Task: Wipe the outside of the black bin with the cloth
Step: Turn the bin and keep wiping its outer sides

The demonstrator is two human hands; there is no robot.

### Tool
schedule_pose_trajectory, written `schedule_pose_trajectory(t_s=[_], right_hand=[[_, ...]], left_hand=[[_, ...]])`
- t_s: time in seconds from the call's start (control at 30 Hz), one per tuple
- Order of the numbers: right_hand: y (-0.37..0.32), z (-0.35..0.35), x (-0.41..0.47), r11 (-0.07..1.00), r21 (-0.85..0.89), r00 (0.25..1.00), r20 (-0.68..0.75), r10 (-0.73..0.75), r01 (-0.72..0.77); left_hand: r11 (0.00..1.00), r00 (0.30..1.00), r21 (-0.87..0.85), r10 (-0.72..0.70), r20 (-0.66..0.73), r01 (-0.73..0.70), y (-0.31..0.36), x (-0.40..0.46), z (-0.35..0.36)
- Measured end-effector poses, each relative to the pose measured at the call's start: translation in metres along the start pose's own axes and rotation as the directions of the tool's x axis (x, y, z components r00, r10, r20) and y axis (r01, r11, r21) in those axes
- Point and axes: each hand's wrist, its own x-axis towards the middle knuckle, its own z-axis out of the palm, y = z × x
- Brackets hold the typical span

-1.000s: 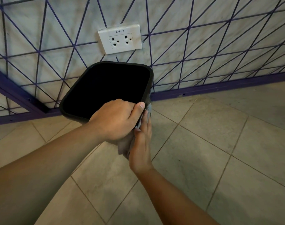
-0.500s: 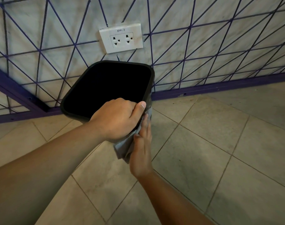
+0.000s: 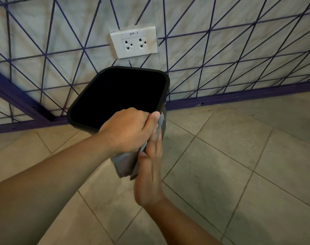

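Note:
The black bin [image 3: 164,89] is tilted with its dark open mouth towards me, held above the tiled floor close to the wall. My left hand [image 3: 125,129] grips its near rim, thumb on the right corner. A grey cloth [image 3: 125,164] lies against the bin's near outer wall, below my left hand. My right hand [image 3: 149,171] presses the cloth flat against that wall with fingers straight and pointing up. Most of the bin's outer wall is hidden behind both hands and the cloth.
A marble wall with purple diagonal lines and a purple skirting [image 3: 239,98] stands right behind the bin. A white double socket [image 3: 134,43] sits just above the bin. Beige floor tiles [image 3: 239,165] spread to the right and towards me.
My right hand has slid down the bin's near wall with the cloth, which now hangs lower under my left hand. The bin and my left hand have barely shifted.

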Motion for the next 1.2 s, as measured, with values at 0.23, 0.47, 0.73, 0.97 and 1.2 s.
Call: schedule_pose_trajectory(t_s=[0.23, 0.47, 0.73, 0.97, 1.2], right_hand=[[-0.003, 0.002, 0.004, 1.000, 0.015, 0.999, -0.035, -0.004, 0.005], [0.008, -0.008, 0.014, 0.999, 0.012, 0.997, -0.064, 0.046, -0.046], [0.019, -0.010, 0.014, 0.987, 0.064, 0.987, -0.051, 0.152, -0.148], [0.019, -0.005, 0.005, 0.991, 0.044, 0.991, -0.033, 0.127, -0.126], [0.012, -0.003, 0.003, 0.999, 0.036, 0.999, 0.016, 0.031, -0.032]], left_hand=[[1.000, 1.000, -0.001, -0.018, -0.002, 0.018, 0.001, 0.000, 0.001], [1.000, 1.000, 0.011, -0.013, -0.019, 0.013, 0.002, 0.000, 0.000], [1.000, 1.000, 0.023, -0.011, -0.020, 0.012, 0.002, 0.000, 0.000], [1.000, 1.000, 0.025, -0.011, -0.013, 0.012, 0.003, 0.001, -0.001], [1.000, 1.000, 0.019, 0.003, -0.024, -0.003, 0.000, 0.000, 0.001]])
